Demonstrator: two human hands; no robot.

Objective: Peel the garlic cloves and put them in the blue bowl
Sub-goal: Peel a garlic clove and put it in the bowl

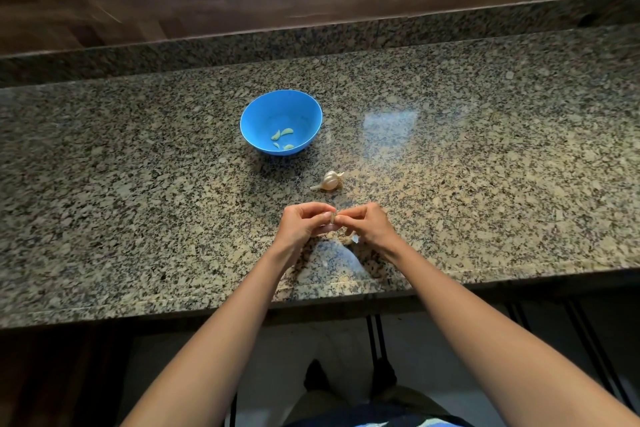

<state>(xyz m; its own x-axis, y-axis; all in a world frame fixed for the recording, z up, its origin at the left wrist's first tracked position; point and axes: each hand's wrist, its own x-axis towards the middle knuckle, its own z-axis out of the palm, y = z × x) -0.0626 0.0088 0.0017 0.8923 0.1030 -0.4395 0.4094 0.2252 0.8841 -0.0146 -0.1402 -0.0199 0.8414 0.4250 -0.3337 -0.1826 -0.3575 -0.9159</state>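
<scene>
Fingers (320, 209): curling inward on both hands and pinching one small garlic clove (333, 217) between their tips.
Left hand (303, 224): gripping the clove from its side, thumb and forefinger pressing on it.
Right hand (367, 224): facing the left across the clove and pinching its other end.
Clove position: being held just above the tabletop (485, 149), near the front edge.
Blue bowl (246, 121): standing upright farther back on the tabletop, well apart from the hands.
Peeled cloves (286, 131): a few are lying on the bowl's floor.
Garlic bulb (330, 181): lying on its side between bowl and hands.
Peel scraps (354, 238): lying on the tabletop beneath the right hand.
</scene>
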